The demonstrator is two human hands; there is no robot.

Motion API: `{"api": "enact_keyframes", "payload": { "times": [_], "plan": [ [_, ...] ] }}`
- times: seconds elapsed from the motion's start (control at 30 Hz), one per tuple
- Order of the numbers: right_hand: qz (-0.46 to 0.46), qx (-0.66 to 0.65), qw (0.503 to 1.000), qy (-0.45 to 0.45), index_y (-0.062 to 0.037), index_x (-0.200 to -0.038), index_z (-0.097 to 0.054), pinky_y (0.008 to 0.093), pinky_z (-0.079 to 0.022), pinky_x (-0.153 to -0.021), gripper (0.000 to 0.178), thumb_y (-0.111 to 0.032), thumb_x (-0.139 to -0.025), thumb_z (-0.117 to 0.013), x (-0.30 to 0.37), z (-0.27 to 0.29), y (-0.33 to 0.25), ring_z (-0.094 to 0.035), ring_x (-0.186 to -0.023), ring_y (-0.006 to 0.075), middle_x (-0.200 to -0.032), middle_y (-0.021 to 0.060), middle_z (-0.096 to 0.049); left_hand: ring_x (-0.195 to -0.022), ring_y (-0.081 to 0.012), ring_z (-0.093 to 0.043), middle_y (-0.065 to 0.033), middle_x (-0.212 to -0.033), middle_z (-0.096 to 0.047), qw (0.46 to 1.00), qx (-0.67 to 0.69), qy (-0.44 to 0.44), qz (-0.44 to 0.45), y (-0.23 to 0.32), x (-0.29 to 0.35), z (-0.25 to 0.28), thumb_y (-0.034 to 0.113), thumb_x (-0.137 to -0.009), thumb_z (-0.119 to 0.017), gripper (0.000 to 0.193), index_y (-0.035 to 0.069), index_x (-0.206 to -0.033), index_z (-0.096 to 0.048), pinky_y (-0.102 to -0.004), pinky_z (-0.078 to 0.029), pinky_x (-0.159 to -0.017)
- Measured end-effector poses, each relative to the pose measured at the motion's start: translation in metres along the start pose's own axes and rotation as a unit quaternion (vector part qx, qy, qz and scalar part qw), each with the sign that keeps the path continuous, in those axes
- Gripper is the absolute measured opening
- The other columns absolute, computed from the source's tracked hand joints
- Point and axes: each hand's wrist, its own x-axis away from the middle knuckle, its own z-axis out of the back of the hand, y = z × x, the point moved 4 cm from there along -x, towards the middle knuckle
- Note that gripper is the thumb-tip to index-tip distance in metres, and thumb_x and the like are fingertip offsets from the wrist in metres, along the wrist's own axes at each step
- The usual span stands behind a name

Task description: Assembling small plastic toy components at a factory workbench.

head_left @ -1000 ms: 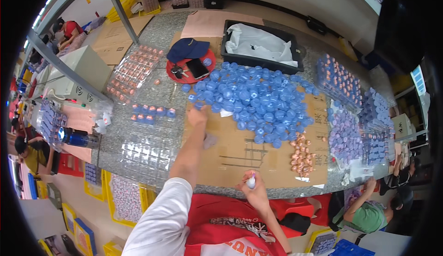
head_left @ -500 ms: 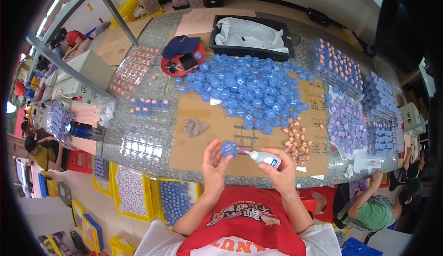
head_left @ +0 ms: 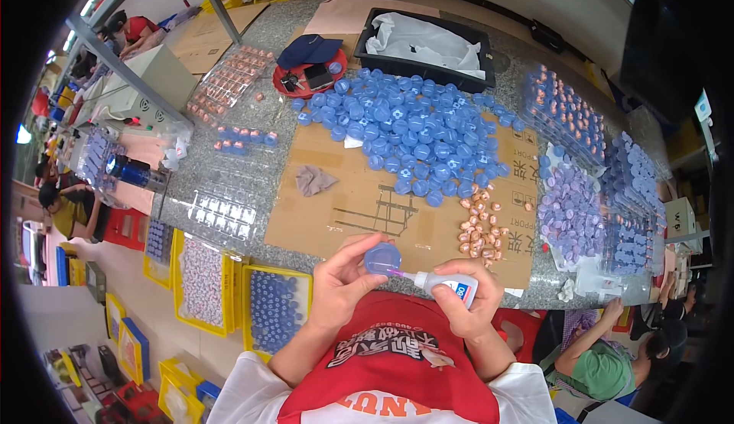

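Hands: left hand (head_left: pixel 342 286) pinches one blue cap (head_left: pixel 382 258), right hand (head_left: pixel 466 302) grasps one white glue bottle (head_left: pixel 447 286) (nozzle now touching cap, closer than before).

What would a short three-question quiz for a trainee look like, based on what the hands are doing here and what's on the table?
1. True or false: the left hand holds a blue cap between thumb and fingers.
2. What does the right hand hold? A) a grey rag B) a small white squeeze bottle C) a dark cap
3. Fill in: the bottle's thin nozzle points toward the ______.

Key
1. True.
2. B, the small white squeeze bottle; the grey rag lies on the cardboard sheet, apart from both hands.
3. Blue cap; it matches the pile of blue caps farther up the table.
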Motion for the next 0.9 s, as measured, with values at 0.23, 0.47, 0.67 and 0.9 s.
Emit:
{"api": "enact_keyframes", "payload": {
  "times": [0.23,0.47,0.67,0.9],
  "plan": [
    [0.023,-0.007,1.0,-0.017,0.0,-0.085,-0.058,0.0216,-0.044,-0.05,0.017,-0.005,-0.07,-0.065,-0.002,-0.015,-0.002,-0.058,-0.056,0.0106,-0.069,0.0072,-0.062,-0.106,-0.0281,-0.049,-0.0167,-0.114,-0.048,1.0,-0.017,0.003,0.011,0.012,0.004,0.007,-0.015,-0.066,-0.057,0.05,-0.003,-0.114,-0.049,-0.0353,-0.043,-0.088],
    [0.026,-0.009,0.999,-0.039,-0.0004,-0.084,-0.058,0.0226,-0.045,-0.051,0.016,-0.005,-0.07,-0.065,-0.008,-0.037,-0.004,-0.06,-0.057,0.0124,-0.07,0.007,-0.063,-0.107,-0.0248,-0.047,-0.0144,-0.114,-0.044,0.999,-0.031,-0.022,0.024,0.025,0.003,0.025,-0.019,-0.067,-0.053,0.05,-0.005,-0.114,-0.047,-0.0325,-0.046,-0.084],
    [0.039,0.001,0.999,-0.004,-0.0005,-0.084,-0.058,0.0231,-0.045,-0.049,0.016,-0.005,-0.069,-0.065,-0.011,-0.053,-0.001,-0.06,-0.056,0.0129,-0.07,0.0078,-0.063,-0.104,-0.0228,-0.048,-0.0134,-0.111,-0.045,0.997,-0.073,-0.018,0.025,0.041,-0.002,0.037,-0.019,-0.067,-0.056,0.048,-0.005,-0.113,-0.048,-0.0328,-0.046,-0.085],
    [0.097,0.063,0.992,0.051,-0.0003,-0.083,-0.058,0.0249,-0.046,-0.048,0.018,-0.005,-0.067,-0.066,-0.015,-0.07,-0.004,-0.061,-0.055,0.0164,-0.068,0.0097,-0.062,-0.103,-0.0207,-0.049,-0.0119,-0.109,-0.044,0.995,-0.09,-0.022,0.047,0.049,-0.012,0.051,-0.018,-0.067,-0.056,0.047,-0.006,-0.112,-0.049,-0.0318,-0.046,-0.085]
  ]
}}
